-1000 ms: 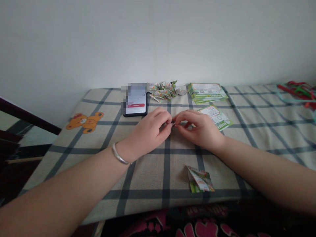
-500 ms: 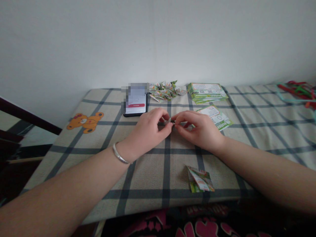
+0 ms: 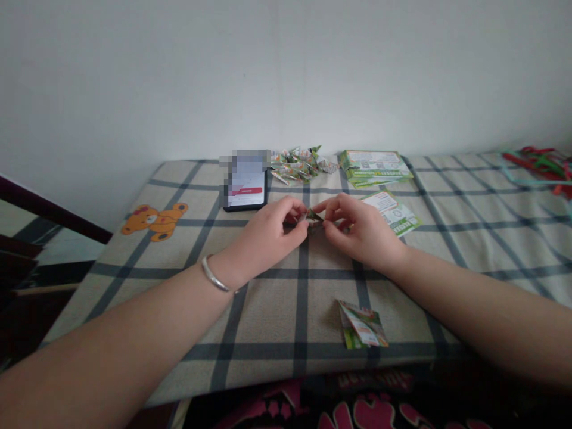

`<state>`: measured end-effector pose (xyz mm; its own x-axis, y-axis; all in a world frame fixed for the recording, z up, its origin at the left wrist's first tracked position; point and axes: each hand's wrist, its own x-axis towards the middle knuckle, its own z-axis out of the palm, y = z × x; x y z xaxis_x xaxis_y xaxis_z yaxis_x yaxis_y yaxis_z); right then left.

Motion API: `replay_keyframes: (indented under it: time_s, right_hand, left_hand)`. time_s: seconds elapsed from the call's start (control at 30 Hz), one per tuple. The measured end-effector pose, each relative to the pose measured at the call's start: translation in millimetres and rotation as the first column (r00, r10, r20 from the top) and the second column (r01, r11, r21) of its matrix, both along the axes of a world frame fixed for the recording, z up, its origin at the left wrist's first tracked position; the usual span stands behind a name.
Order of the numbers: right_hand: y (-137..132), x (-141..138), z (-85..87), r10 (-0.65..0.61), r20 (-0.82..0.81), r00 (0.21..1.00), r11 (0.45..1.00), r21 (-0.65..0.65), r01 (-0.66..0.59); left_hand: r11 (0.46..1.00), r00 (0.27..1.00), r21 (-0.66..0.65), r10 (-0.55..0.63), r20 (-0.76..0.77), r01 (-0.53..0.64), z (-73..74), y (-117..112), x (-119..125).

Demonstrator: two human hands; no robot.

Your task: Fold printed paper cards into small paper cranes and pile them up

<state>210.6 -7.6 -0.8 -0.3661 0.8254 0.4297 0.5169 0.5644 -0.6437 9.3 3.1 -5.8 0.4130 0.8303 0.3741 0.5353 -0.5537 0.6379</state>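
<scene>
Both my hands meet over the middle of the checked cloth [image 3: 268,322]. My left hand [image 3: 268,235], with a silver bangle on its wrist, pinches one end of a small folded green paper piece [image 3: 313,217]. My right hand [image 3: 361,229] pinches the other end with thumb and forefinger. Most of the paper is hidden between the fingertips. A single green and white leaflet [image 3: 395,213] lies just behind my right hand.
A phone [image 3: 245,187] with a lit screen lies behind my hands. Beside it sit a heap of folded paper pieces [image 3: 297,164] and a stack of leaflets [image 3: 374,167]. Another folded piece [image 3: 361,326] lies near the front edge. Red and green strips [image 3: 543,164] lie far right.
My fingertips have lifted slightly off the cloth and shifted on the small paper piece, which now shows a little more between them. Everything else lies as before.
</scene>
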Motion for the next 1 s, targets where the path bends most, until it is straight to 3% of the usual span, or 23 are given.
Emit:
replay_keyframes:
  time_s: [0.47, 1.0]
  right_hand:
    - [9, 3, -6.2, 0.048, -0.377, 0.925, 0.983, -0.146, -0.111]
    - [15, 8, -12.0, 0.042, -0.418, 0.907, 0.985, -0.135, -0.107]
  left_hand:
    - [0.985, 0.965, -0.150, -0.047, 0.256, 0.088, -11.5, 8, -5]
    - [0.979, 0.945, -0.183, -0.027, 0.326, 0.091, -5.4, 8, -2]
